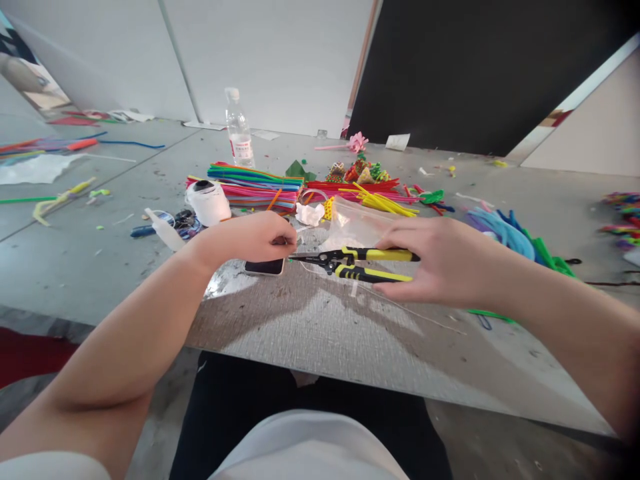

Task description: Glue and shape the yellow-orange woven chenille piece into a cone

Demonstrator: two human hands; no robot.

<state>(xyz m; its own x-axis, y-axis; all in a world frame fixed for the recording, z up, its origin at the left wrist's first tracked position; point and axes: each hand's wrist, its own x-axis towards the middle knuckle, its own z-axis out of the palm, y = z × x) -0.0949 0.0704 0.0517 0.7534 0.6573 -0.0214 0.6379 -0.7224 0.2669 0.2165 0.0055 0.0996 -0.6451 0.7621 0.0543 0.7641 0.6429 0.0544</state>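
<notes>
My right hand (425, 260) grips the yellow-and-black handles of a pair of pliers (377, 255), whose dark jaws point left. The jaw tips reach my left hand (263, 239), which is closed with thumb and fingers pinched together. Whatever lies in that pinch is too small or hidden to make out. Below the left hand, a phone (265, 267) with a dark screen lies partly covered on the table. Behind the pliers is a clear plastic bag (350, 223), with a crumpled white tissue (310, 214) beside it.
Bundles of coloured pipe cleaners (255, 183) lie behind my hands, with yellow ones (383, 200) to the right. A water bottle (240, 130) stands at the back. A white roll (209, 203) and a small squeeze bottle (165, 230) sit left. Blue pipe cleaners (503, 230) lie near my right forearm.
</notes>
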